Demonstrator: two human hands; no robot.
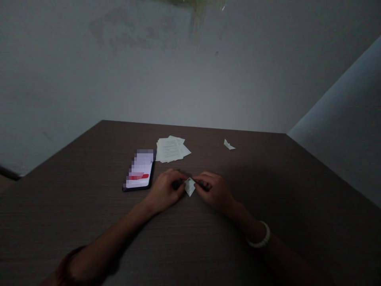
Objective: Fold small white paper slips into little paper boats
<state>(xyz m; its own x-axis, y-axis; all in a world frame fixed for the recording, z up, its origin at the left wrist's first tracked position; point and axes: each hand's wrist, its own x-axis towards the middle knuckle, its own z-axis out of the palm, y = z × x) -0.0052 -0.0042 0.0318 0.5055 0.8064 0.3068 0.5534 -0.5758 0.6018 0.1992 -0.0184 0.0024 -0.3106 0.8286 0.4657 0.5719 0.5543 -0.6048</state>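
Note:
A small folded piece of white paper [189, 186] lies on the dark wooden table [89, 206] between my two hands. My left hand [165, 190] pinches its left side with curled fingers. My right hand [214, 190] pinches its right side, fingers also curled; a white bracelet [262, 238] sits on that wrist. Both hands rest low on the tabletop. The room is dim, so the folds are hard to make out.
A phone [139, 174] with a lit screen lies left of my hands. Behind it sits a loose stack of printed paper sheets [172, 149]. A small folded paper scrap [229, 145] lies at the back right. Pale walls stand behind the table.

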